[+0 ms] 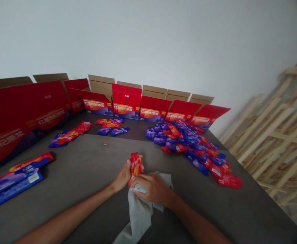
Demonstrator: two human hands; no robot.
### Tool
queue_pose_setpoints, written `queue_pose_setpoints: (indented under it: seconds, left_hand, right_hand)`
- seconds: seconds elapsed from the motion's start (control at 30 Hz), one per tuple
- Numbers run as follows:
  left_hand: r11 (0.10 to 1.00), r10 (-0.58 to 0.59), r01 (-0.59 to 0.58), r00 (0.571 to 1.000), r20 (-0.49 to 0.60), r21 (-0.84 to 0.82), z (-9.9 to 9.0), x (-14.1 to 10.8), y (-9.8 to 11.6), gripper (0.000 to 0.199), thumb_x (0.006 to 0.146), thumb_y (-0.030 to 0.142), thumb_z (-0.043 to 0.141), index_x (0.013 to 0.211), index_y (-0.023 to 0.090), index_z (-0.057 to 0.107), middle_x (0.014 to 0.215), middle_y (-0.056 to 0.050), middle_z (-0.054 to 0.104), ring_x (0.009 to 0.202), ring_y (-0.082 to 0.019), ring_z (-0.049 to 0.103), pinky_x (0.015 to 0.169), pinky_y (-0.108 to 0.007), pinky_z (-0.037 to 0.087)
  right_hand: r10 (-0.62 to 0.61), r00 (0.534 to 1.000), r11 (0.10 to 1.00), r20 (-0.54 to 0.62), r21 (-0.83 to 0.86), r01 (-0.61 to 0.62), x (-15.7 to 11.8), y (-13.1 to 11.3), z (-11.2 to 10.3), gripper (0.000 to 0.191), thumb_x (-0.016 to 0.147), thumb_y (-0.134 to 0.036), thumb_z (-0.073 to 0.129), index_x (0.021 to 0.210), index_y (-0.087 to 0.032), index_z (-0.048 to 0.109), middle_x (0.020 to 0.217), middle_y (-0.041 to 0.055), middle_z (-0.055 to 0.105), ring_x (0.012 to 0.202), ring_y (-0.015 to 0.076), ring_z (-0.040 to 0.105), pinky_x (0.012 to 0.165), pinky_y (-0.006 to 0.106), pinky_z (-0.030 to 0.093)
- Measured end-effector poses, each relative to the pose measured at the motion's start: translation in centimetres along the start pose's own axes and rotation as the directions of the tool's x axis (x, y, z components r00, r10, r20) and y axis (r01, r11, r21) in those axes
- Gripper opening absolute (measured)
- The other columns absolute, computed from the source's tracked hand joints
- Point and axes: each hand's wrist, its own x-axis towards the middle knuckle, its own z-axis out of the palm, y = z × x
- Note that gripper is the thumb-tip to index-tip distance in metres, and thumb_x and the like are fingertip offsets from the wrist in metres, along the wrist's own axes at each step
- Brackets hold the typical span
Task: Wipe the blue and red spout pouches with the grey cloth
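Observation:
A red sachet with an orange print point(135, 165) stands upright in front of me, its lower end partly covered by fingers. My left hand point(123, 176) is closed around its left side. Against the sachet's lower part, my right hand point(152, 187) grips a light grey cloth point(140, 210), which hangs down toward the table's near side. To the right lies a heap of blue and red sachets point(189, 139). Smaller groups of sachets lie further off, one at the back middle point(111, 126) and one at the left point(70, 134).
Open red cartons point(126, 105) with raised flaps line the back of the grey table point(87, 166). Larger red cartons point(23, 118) stand along the left, with blue and red sachets point(16, 179) before them. Wooden slats point(272, 132) lean beyond the table's right edge.

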Motion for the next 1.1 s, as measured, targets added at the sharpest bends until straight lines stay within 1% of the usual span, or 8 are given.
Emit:
queue_pose_setpoints:
  seconds: [0.1,0.2,0.43,0.57,0.73,0.83,1.0,1.1]
  left_hand:
    - [0.992,-0.064,0.073,0.994,-0.089,0.103,-0.4,0.3,-0.4,0.067,0.091,0.069,0.03,0.116,0.021,0.068,0.089,-0.006,0.075,0.089,-0.025,0.068,0.088,-0.036,0.049]
    - [0.957,-0.017,0.052,0.992,-0.123,0.287,-0.4,0.3,-0.5,0.059,0.094,0.06,0.033,0.102,0.019,0.075,0.09,-0.005,0.076,0.098,-0.025,0.066,0.097,-0.035,0.044]
    - [0.926,-0.031,0.06,0.996,-0.084,0.371,-0.1,-0.1,0.4,0.058,0.096,0.056,0.03,0.098,0.021,0.076,0.087,-0.003,0.077,0.087,-0.024,0.069,0.09,-0.034,0.047]
    - [0.93,-0.038,0.036,0.999,-0.001,0.365,-0.2,-0.1,0.0,0.055,0.095,0.056,0.034,0.087,0.021,0.076,0.085,-0.004,0.076,0.091,-0.023,0.067,0.093,-0.033,0.045]
    - [0.914,-0.042,0.044,0.999,-0.012,0.403,-0.4,-0.4,-0.6,0.055,0.094,0.058,0.035,0.076,0.021,0.071,0.074,-0.002,0.072,0.075,-0.021,0.063,0.079,-0.031,0.048]
    - [0.914,-0.025,0.028,1.0,-0.014,0.405,-0.4,-0.4,-0.5,0.056,0.095,0.057,0.033,0.081,0.019,0.071,0.076,-0.003,0.072,0.077,-0.021,0.063,0.085,-0.032,0.048]
    - [0.921,-0.034,0.065,0.996,-0.087,0.384,-0.3,-0.2,0.0,0.059,0.096,0.055,0.029,0.095,0.015,0.072,0.089,-0.006,0.074,0.088,-0.023,0.065,0.094,-0.036,0.045]
    - [0.915,-0.046,0.087,0.993,-0.113,0.394,-0.3,-0.1,-0.2,0.059,0.095,0.058,0.031,0.091,0.015,0.071,0.087,-0.006,0.074,0.087,-0.025,0.065,0.093,-0.038,0.046]
  right_hand:
    - [0.067,0.996,0.996,-0.051,-0.062,-0.07,0.1,0.4,-0.5,0.022,0.092,-0.034,0.061,0.111,-0.024,0.062,0.111,0.0043,0.068,0.095,0.0196,0.065,0.08,0.028,0.045]
    - [0.098,0.991,0.993,-0.086,-0.064,-0.104,0.2,0.4,-1.0,0.021,0.093,-0.032,0.059,0.112,-0.024,0.06,0.111,0.0043,0.067,0.092,0.0197,0.065,0.078,0.028,0.044]
    - [-0.075,0.992,0.995,0.1,-0.064,0.081,0.1,-0.8,-0.8,0.03,0.086,-0.032,0.064,0.114,-0.025,0.057,0.111,0.0002,0.065,0.092,0.0185,0.063,0.076,0.027,0.043]
    - [0.072,0.996,0.988,-0.044,-0.13,-0.077,0.2,-0.6,-0.7,0.028,0.088,-0.029,0.062,0.115,-0.024,0.056,0.111,0.0031,0.064,0.093,0.0196,0.063,0.075,0.028,0.045]
    - [0.222,0.954,0.959,-0.2,-0.132,-0.25,0.5,0.3,-1.4,0.023,0.089,-0.022,0.06,0.112,-0.023,0.057,0.108,0.0049,0.063,0.089,0.019,0.063,0.072,0.027,0.045]
    - [0.166,0.978,0.974,-0.124,-0.134,-0.183,0.4,0.1,-1.7,0.023,0.089,-0.023,0.06,0.112,-0.023,0.057,0.108,0.0032,0.064,0.089,0.0186,0.063,0.073,0.027,0.045]
    - [-0.051,0.988,0.987,0.147,-0.141,0.072,0.0,-0.8,-1.7,0.03,0.087,-0.036,0.064,0.113,-0.024,0.058,0.107,0.0008,0.065,0.086,0.0187,0.064,0.071,0.027,0.044]
    - [-0.066,0.985,0.986,0.159,-0.143,0.09,-0.1,-0.8,-1.7,0.03,0.087,-0.037,0.065,0.114,-0.024,0.058,0.108,0.0007,0.065,0.087,0.0189,0.064,0.071,0.027,0.044]
